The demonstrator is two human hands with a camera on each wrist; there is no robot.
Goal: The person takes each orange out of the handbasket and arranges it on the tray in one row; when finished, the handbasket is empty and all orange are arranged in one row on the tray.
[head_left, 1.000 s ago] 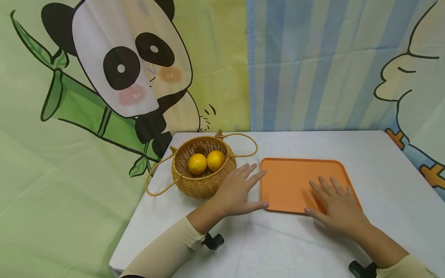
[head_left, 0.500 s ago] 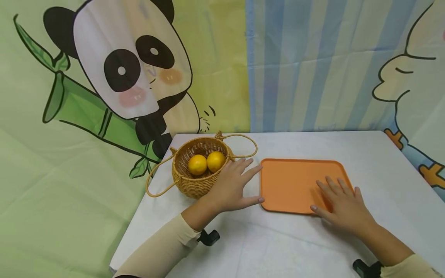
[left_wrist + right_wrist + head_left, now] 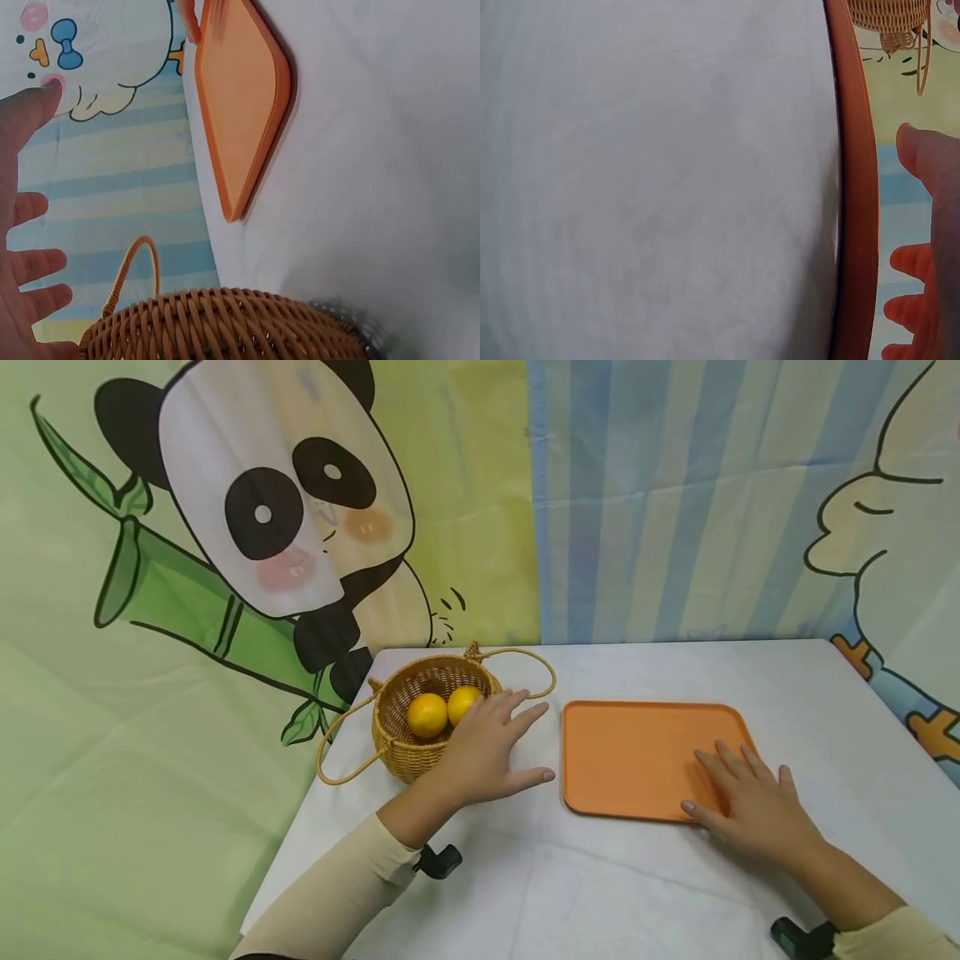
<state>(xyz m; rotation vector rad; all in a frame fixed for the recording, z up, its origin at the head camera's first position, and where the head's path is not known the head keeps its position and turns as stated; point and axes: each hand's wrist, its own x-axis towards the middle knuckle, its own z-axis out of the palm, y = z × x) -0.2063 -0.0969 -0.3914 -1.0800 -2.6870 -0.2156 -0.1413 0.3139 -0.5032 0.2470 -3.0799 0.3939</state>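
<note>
A round wicker basket (image 3: 412, 764) stands at the left of the table, and two yellow-orange round fruits, perhaps oranges (image 3: 427, 716), lie inside it. Above the basket's right side is my left hand (image 3: 483, 747), fingers spread and holding nothing; it partly covers the right fruit (image 3: 461, 700). In the left wrist view the basket's woven wall (image 3: 225, 326) is close below that hand. My right hand (image 3: 761, 810) hovers with straight fingers over the front right corner of an orange rectangular tray (image 3: 637, 760). Whether it touches the tray is unclear.
A white cloth covers the table (image 3: 600, 885). One looped basket handle (image 3: 341, 760) sticks out left, the other (image 3: 551, 672) right, towards the tray. Behind the table hangs a printed curtain (image 3: 675, 502) with a panda. A small black device sits on each wrist.
My left hand has moved left and slightly up, from beside the tray's left edge to over the basket's right rim. My right hand has shifted a little to the right. Basket and tray stay put.
</note>
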